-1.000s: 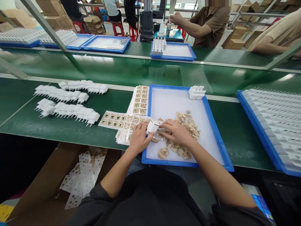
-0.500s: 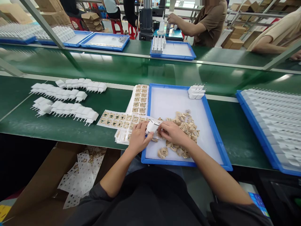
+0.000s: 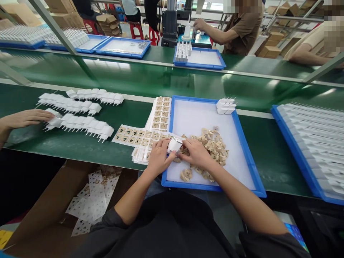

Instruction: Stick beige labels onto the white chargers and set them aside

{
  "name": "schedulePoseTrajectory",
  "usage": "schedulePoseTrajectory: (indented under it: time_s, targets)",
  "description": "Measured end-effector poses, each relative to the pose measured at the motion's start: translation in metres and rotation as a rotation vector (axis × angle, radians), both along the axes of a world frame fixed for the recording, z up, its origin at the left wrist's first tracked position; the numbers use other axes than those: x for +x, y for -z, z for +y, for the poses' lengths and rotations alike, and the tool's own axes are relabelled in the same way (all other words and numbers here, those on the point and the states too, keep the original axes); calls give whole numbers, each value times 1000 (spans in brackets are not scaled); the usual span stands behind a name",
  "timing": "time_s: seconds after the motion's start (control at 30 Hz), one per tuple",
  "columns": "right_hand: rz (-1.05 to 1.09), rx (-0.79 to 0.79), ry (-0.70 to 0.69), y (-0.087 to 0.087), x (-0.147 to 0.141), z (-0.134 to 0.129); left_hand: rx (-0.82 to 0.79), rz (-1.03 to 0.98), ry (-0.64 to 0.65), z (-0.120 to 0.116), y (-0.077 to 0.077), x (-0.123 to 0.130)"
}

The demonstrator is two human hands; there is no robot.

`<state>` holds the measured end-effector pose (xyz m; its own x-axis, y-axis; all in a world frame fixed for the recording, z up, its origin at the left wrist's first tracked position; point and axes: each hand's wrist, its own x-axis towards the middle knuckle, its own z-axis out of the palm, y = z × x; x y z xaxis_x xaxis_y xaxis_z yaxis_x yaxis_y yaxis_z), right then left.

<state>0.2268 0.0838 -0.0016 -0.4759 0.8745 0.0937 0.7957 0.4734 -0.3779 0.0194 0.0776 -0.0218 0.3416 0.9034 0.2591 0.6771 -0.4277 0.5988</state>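
Observation:
My left hand (image 3: 159,157) is closed around a white plug adapter (image 3: 175,144), held above the left part of a blue-rimmed tray (image 3: 212,107). My right hand (image 3: 195,152) has its fingers curled against the adapter's right side; whether a small piece sits under those fingertips is hidden. Below and right of my right hand lies a heap of loose tan sticker pieces (image 3: 216,147). Sheets of tan stickers (image 3: 134,136) lie by my left hand, partly over the tray's left rim. Several white adapters (image 3: 226,106) stand in the tray's far right corner.
Rows of white adapters (image 3: 86,123) lie on the green bench at left, where a co-worker's hand (image 3: 32,117) touches one. A full tray of adapters (image 3: 309,150) stands at right. Below left, a cardboard box (image 3: 51,200) holds used sheets. Beyond a green divider are more trays and people.
A co-worker's hand has come in from the left to the adapter rows. My right fingers have shifted slightly at the adapter, while my left hand still holds it in place.

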Motion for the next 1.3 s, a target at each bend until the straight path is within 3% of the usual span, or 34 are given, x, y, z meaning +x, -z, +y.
schedulePoseTrajectory:
  time_s: [0.3,0.5,0.67,0.8,1.07,1.3]
  targets:
    - [170,-76,20,-10,4,-1,-14,-10,-7,0,-1,0]
    - [137,-69,60,-11,2,-3,-18,-77,25,-1,-3,-4]
    - [53,-34,77,-13,0,-8,-21,-181,196,-3,-7,-15]
    - [-105,43,63,-14,-4,-13,-32,-151,304,-3,-6,-15]
    - [-154,142,37,-9,-7,-17,-49,-121,231,-4,-4,-12]
    - [-50,8,59,-5,-2,-10,-29,-68,246,-5,-4,-11]
